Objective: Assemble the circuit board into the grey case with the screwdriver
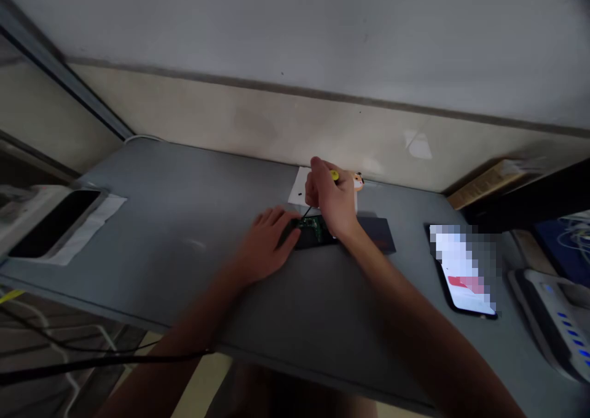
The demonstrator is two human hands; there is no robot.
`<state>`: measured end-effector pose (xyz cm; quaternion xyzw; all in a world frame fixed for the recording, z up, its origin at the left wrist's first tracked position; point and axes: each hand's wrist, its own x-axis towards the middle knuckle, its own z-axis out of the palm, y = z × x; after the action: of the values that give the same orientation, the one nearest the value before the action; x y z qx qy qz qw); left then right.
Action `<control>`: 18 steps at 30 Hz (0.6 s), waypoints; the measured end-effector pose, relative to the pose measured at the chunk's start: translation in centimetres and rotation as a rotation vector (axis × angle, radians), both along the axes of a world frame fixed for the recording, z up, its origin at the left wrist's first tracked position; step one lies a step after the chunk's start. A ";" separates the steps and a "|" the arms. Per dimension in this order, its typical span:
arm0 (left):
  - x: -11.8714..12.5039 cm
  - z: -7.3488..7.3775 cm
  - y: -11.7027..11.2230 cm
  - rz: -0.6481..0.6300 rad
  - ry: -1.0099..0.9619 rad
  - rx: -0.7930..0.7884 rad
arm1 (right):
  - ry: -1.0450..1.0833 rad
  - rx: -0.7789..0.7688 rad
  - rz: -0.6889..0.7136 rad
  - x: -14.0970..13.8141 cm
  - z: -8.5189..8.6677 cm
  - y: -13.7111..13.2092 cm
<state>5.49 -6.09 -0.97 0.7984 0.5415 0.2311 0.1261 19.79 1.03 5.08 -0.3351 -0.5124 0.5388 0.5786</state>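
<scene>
On the grey table lies an opened phone (304, 240), dark, with a green circuit board (312, 224) exposed near its left end. My left hand (265, 246) rests at that end, thumb and index finger around the phone's edge, the other fingers stretched over the table. A screwdriver (334, 175) with a yellow handle end is in the closed fingers of my right hand (334, 200). Its thin shaft slants down to the circuit board. My right hand and wrist hide part of the phone. Partly behind my right wrist is a dark flat panel (378, 233).
Behind my right hand lies white paper (298, 187) bearing a small dark piece, beside a cartoon-animal item (358, 181). A lit phone (463, 276) and a desk telephone (557, 319) stand right. Another dark phone (59, 221) lies left. A wall borders the table's back.
</scene>
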 end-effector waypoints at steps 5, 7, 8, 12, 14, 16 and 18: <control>0.4 0.3 0.3 -0.009 -0.033 -0.096 | -0.013 0.017 0.044 0.3 -0.3 0.0; 0.3 0.6 1.0 -0.044 -0.032 -0.096 | -0.004 0.015 0.055 0.4 -0.2 0.1; 0.2 0.7 1.4 -0.070 -0.026 -0.096 | -0.001 0.012 0.059 0.4 -0.2 0.1; -0.4 0.9 2.5 -0.136 -0.004 -0.128 | 0.004 -0.013 0.067 0.3 0.1 0.1; -0.5 0.8 2.4 -0.119 -0.006 -0.117 | 0.014 -0.025 0.068 0.3 0.2 0.1; -0.4 0.5 2.0 -0.103 -0.004 -0.084 | 0.025 -0.034 0.068 0.2 0.3 0.1; -0.3 0.3 1.6 -0.104 0.006 -0.054 | 0.033 -0.032 0.068 0.2 0.2 0.2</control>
<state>5.19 -4.44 -0.70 0.8223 0.5058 0.2074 0.1579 19.98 1.21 5.33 -0.3177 -0.5053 0.5719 0.5627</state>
